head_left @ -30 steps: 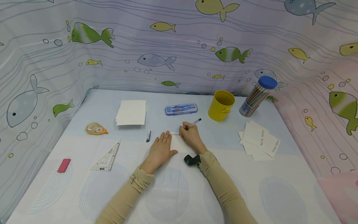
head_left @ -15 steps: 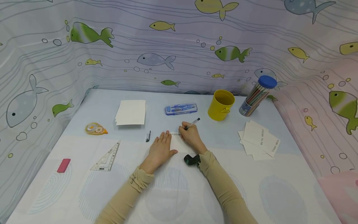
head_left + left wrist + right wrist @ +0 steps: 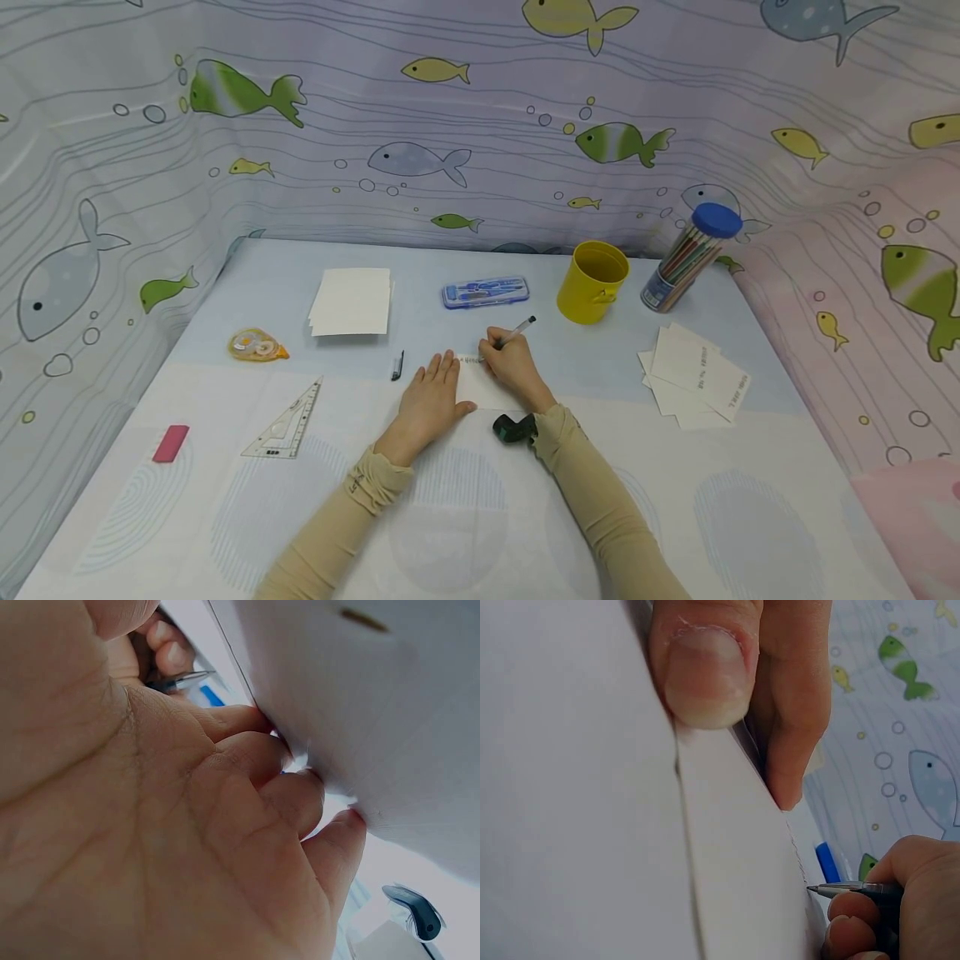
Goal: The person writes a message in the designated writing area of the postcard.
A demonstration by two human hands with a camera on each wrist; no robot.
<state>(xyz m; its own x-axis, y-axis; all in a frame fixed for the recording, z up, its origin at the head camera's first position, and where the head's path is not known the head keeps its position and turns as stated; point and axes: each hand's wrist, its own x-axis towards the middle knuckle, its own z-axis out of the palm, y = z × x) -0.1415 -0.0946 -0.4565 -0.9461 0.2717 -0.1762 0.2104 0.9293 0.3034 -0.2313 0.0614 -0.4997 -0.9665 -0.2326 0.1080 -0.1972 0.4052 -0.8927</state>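
Head view. One small white paper card (image 3: 478, 393), centre of the frame, partly under both hands; a short line of dark handwriting near its upper edge, too small to read. One slim clear-barrelled pen with a black end (image 3: 519, 330), just above centre, tilted, upper end to the right. Right hand (image 3: 513, 367): thumb and fingers pinching the pen. Left hand (image 3: 427, 408): fingers straight, close together, laid at the card's left side; thumb out to the right. Left of centre: one black clip-on pen cap (image 3: 397, 367). Right of frame: one loose fan of white written cards (image 3: 693, 379). Against one second earlier: pen's upper end slightly further left; card and left hand in the same places.

Left wrist view. Left palm across the left; fingertips against the white surface. Pen tip at upper left. Dark curved item at lower right, blurred, probably the pen cap.

Right wrist view. Pen at lower right, conical metal tip at the handwriting's end; left thumb on the card, top centre.
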